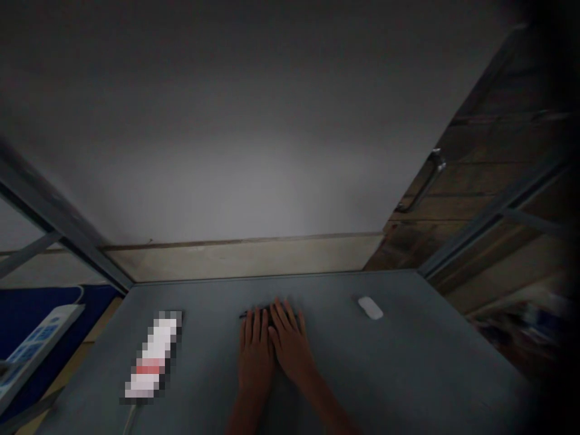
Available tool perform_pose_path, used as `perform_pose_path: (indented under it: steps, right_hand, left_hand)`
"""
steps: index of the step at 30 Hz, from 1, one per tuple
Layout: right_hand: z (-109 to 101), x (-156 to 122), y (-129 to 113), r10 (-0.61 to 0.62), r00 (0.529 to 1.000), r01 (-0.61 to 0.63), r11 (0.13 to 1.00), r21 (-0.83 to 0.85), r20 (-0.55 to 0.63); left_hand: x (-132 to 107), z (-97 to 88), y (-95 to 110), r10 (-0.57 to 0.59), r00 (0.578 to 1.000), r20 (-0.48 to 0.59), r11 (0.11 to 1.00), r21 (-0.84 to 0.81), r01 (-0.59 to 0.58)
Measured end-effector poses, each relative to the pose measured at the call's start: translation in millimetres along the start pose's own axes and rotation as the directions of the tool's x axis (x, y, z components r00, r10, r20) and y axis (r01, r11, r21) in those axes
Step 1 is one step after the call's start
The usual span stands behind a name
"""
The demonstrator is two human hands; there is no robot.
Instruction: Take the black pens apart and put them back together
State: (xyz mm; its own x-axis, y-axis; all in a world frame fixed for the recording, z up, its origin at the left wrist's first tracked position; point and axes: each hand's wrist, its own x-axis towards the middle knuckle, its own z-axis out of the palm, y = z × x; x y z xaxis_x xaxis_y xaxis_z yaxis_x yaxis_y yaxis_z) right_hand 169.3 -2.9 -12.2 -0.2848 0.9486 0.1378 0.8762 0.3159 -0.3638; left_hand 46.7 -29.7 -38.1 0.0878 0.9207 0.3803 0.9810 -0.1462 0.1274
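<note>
Looking down on a grey tabletop (421, 356) now, and both hands lie flat, side by side! The left hand (256, 356) is fully open, palm down, holding nothing; the right hand (290, 344) is just as open, angled inward so it crowds against the left. Right at their fingertips sits a thin dark strip (267, 313), too dim to name, and neither hand appears to grip it. Flat palms like these read as a resting pose, not a working one. Off to the right, a white computer mouse (370, 308) lies handy, while to the left a pixelated white-and-red object (151, 356) defies naming, with a white power strip (36, 344) beyond the table's edge.
</note>
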Motion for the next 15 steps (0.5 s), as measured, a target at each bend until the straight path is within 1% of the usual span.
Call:
perform_pose_path:
  steps: [3,5,8,12,15]
  right_hand:
    - [2,18,-1,0.022,1.000,-0.022,1.000,-0.008,-0.020]
    - [4,20,-1,0.030,0.999,-0.030,0.999,-0.010,-0.028]
    - [7,10,1,0.028,0.999,-0.029,1.000,-0.010,-0.027]
    - [10,-10,1,0.024,1.000,-0.024,1.000,-0.009,-0.014]
    - [10,-14,-1,0.042,0.999,-0.042,0.999,0.000,-0.025]
  left_hand:
    - [18,5.2,-8,0.031,1.000,-0.004,1.000,-0.006,-0.031]
    - [23,8.0,-13,0.056,0.998,-0.017,0.998,-0.009,-0.056]
    - [19,9.2,-18,0.093,0.995,-0.024,0.996,-0.006,-0.093]
    - [5,5.7,-22,0.152,0.988,0.020,0.988,-0.013,-0.151]
    - [1,2.9,-22,0.163,0.986,0.034,0.986,-0.033,-0.161]
